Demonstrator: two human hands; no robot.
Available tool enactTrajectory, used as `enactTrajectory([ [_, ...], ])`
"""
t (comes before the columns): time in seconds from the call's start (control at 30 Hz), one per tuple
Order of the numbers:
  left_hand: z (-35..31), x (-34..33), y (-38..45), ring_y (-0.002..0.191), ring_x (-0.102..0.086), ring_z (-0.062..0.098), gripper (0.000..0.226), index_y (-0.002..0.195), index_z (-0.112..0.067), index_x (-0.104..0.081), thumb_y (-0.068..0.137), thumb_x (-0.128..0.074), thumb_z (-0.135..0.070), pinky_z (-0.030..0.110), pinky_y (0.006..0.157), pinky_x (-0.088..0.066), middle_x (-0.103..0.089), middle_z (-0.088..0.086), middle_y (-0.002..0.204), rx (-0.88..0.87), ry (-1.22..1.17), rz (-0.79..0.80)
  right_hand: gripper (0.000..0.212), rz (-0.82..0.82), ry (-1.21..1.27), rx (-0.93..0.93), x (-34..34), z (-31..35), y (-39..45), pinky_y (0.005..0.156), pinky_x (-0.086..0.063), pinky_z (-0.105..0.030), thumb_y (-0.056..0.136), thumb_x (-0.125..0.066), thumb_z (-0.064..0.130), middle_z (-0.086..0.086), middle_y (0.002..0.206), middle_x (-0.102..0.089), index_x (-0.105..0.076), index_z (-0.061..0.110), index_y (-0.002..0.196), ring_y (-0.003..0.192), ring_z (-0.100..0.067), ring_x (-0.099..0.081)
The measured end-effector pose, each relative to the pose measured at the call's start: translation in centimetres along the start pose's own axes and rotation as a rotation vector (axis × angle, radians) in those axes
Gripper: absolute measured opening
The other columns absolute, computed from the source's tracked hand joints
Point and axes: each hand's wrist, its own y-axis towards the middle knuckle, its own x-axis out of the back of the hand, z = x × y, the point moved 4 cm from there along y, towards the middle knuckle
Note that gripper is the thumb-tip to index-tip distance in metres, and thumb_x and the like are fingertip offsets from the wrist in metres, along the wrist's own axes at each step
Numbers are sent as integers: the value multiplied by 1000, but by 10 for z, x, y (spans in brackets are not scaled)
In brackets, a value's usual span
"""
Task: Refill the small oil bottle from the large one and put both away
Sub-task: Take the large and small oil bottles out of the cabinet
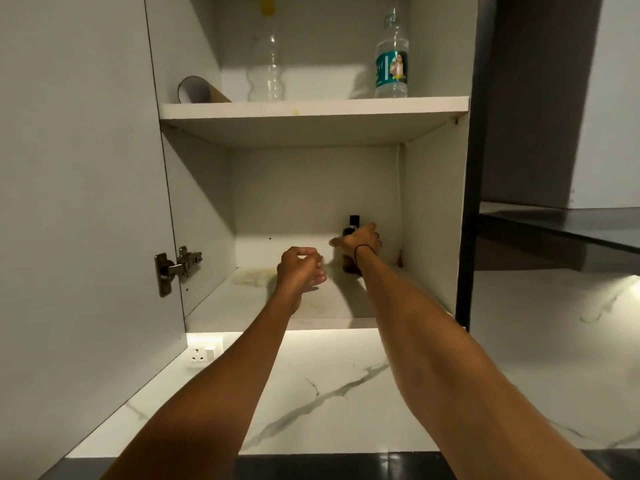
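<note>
The cabinet door [79,168] stands open at the far left, with one metal hinge [176,268] on its inner edge. Below it one wall socket [204,353] sits just above the marble counter [329,393].

Inside the cabinet, the left hand [299,268] hovers over the lower shelf [242,299], left of and nearer than the other hand. Its fingers are curled in loosely towards the palm and hold nothing that can be seen; something pale and clear shows at the fingertips, but it cannot be told what it is.

Just to the right and further in, the right hand [360,239] wraps its fingers round one dark bottle [351,230], which stands on the lower shelf near the back right corner. The bottle's long axis is upright, with the black cap pointing up above the grip and the base showing below the wrist. A thin dark band circles that wrist.

On the upper shelf [311,107], well above both hands, three things stand or lie: one roll [195,90] lying on its side at the left with its open end facing out, one clear empty bottle [266,64] upright above the left hand, and one clear bottle with a teal label [391,60] upright above the gripped bottle.
</note>
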Motion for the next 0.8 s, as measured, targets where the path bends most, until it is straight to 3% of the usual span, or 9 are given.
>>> enactTrajectory([
  [0.2,-2,13,6,71,-75,21,15,111,-20,-67,98,-60,-20,47,96,-61,-72,0,83,24,-31,11,68,-80,-54,29,-11,-4,8,95,-57,-47,79,-82,26,-14,129,-64,-47,4,134,116,-36,-64],
  [0.4,1,10,-4,77,-74,23,8,100,-13,-69,101,-61,-16,44,96,-62,-74,11,94,112,-58,-14,70,-15,-140,125,-5,5,-25,92,-54,-40,73,-88,30,-12,128,-64,-57,7,132,117,-35,-63],
  [0.6,-2,1,-31,108,-75,33,27,122,2,-67,103,-62,-16,37,92,-63,-71,20,113,128,-72,-26,72,69,-145,236,21,12,-76,87,-49,-36,75,-90,36,-11,128,-61,-55,8,131,115,-33,-60],
  [0.7,-8,2,-51,109,-73,32,36,131,2,-62,103,-63,-20,36,92,-63,-67,22,119,155,-92,-35,68,98,-114,301,37,20,-102,82,-46,-34,76,-90,36,-11,126,-62,-55,9,128,107,-29,-59],
  [0.8,-15,3,-78,108,-70,33,44,137,1,-57,102,-63,-25,37,88,-62,-66,25,122,202,-179,-17,70,120,-87,356,53,28,-129,88,-53,-41,73,-92,38,-10,124,-62,-55,11,125,108,-30,-61],
])
